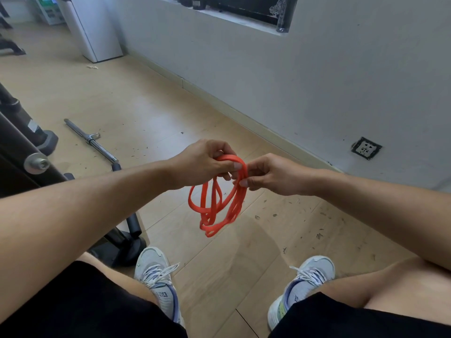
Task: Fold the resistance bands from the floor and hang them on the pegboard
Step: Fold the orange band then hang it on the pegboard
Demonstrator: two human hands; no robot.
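Both hands up in front of the knees, and between them hangs the flat orange rubber resistance band (220,198), gathered into several loops. Left hand (207,162) has fingers curled round the top bend of the bundle, thumb pressed on the strands, so it's closed on the band. Right hand (268,174) pinches the same bundle just beside it, thumb & forefinger squeezed on the strands where they drop away.

Key relation: the 2 grips are nearly touching at the top, and everything else of the band lies below them. Long axis runs down & slightly toward the left foot, loops dangling free, well above the pale wooden plank floor (244,264), touching nothing else. Neither hand is clearly nearer the loose end; both sit at the top.

My read: folding step is in hand, prob. near done, since loops look uneven, 1 wider loop bulging out on the left side. Next move likely needs the right hand to slide down and even them up. Pegboard not in view, so hanging is not yet done. Risk: loose loops slipping apart.

Silver metal bar (90,141) lies on the floor, well apart.
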